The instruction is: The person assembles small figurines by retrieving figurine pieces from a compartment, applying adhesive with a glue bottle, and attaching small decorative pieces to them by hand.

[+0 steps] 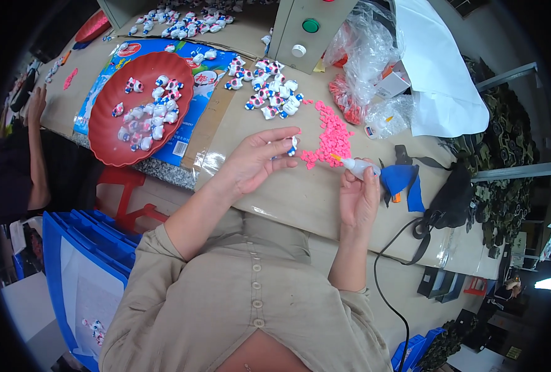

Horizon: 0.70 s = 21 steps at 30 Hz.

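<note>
The fingers of the left hand [250, 162] pinch a small white-and-blue figurine [292, 146] narrowly, holding it above the counter [275, 195] a little in from its near edge. The fingers of the right hand [357, 195] close around a white squeeze bottle [362, 167], its orange tip angled toward the left hand. Between and beyond the hands, a loose heap of pink pieces [334, 130] spreads over the counter, some of them right by the bottle's tip. Just beside the right hand, a blue cloth [399, 180] and a black strapped bag [452, 201] crowd the right part of the counter, and a black cable [378, 273] hangs over the near edge. Farther in from that edge lies a cluster of figurines [269, 90], with a grey metal box [288, 40] carrying a green button [311, 25] behind it. Clear plastic bags [365, 40] and a white sheet [443, 74] cover the far right area. To the left, a red tray [105, 118] holding more figurines sits on a blue printed cardboard [216, 65], reaching the near edge. Beyond it, another person's hand [36, 105] is by the counter's left end. Below, a red stool [123, 198] and blue crates [64, 260] stand close to the near edge.
</note>
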### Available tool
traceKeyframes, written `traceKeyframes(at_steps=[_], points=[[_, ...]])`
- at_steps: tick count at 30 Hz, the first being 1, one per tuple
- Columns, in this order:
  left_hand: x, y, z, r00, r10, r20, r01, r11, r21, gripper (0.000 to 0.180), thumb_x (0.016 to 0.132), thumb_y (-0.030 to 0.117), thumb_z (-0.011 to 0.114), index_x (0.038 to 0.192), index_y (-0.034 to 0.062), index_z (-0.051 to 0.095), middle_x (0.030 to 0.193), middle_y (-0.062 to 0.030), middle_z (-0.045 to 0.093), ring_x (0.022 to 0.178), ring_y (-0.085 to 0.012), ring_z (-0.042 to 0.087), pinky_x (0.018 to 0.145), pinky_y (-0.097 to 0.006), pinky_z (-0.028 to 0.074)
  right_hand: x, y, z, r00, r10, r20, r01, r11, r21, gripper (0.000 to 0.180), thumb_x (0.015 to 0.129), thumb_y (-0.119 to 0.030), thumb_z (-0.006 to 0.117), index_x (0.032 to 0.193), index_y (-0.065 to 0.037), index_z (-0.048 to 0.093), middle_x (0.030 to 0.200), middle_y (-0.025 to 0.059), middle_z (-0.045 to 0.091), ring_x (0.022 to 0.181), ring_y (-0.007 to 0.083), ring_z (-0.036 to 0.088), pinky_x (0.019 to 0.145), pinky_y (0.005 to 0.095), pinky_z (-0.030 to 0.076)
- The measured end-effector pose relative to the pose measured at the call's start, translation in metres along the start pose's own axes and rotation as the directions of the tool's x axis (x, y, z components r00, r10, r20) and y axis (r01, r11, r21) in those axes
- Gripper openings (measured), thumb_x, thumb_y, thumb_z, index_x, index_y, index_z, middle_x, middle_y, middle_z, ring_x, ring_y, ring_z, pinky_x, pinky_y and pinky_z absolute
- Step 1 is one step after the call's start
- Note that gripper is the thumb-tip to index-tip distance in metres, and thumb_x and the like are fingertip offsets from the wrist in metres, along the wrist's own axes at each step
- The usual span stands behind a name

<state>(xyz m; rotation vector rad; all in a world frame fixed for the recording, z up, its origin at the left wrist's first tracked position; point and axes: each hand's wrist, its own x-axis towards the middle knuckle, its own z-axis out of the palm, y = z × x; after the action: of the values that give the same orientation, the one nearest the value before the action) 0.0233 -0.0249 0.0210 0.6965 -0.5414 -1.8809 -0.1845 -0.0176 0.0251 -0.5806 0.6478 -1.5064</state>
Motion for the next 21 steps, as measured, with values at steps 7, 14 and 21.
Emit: traceKeyframes(at_steps=[7, 14, 21], points=[[-0.004, -0.030, 0.001, 0.907, 0.419, 0.043, -0.338, 0.664, 0.666, 0.033, 0.074, -0.004, 0.058, 0.106, -0.0006, 0.052, 0.102, -0.0077, 0.055, 0.087, -0.0098, 0.054, 0.075, -0.023, 0.045, -0.007, 0.023, -0.002, 0.985, -0.112, 0.128, 0.140, 0.963, -0.230, 0.023, 0.084, -0.017, 0.053, 0.099, -0.001, 0.046, 0.084, 0.0065, 0.051, 0.066, 0.0123, 0.045, 0.057, 0.0241, 0.035], [-0.005, -0.032, 0.004, 0.904, 0.426, -0.027, -0.307, 0.692, 0.654, 0.029, 0.072, -0.003, 0.060, 0.099, 0.0025, 0.055, 0.094, -0.0057, 0.058, 0.083, -0.0097, 0.056, 0.071, -0.023, 0.045, -0.013, 0.029, 0.002, 0.948, -0.248, 0.199, 0.316, 0.792, -0.522, 0.020, 0.082, -0.011, 0.054, 0.096, -0.002, 0.044, 0.088, 0.0052, 0.045, 0.068, 0.0103, 0.044, 0.059, 0.0220, 0.036], [-0.003, -0.036, -0.001, 0.899, 0.438, -0.012, -0.312, 0.659, 0.685, 0.026, 0.071, -0.003, 0.061, 0.096, 0.0022, 0.055, 0.088, -0.0041, 0.058, 0.079, -0.0091, 0.056, 0.069, -0.023, 0.044, -0.013, 0.029, -0.001, 0.936, -0.261, 0.237, 0.352, 0.726, -0.590, 0.020, 0.081, -0.010, 0.054, 0.095, -0.002, 0.044, 0.090, 0.0052, 0.044, 0.069, 0.0095, 0.044, 0.060, 0.0208, 0.036]])
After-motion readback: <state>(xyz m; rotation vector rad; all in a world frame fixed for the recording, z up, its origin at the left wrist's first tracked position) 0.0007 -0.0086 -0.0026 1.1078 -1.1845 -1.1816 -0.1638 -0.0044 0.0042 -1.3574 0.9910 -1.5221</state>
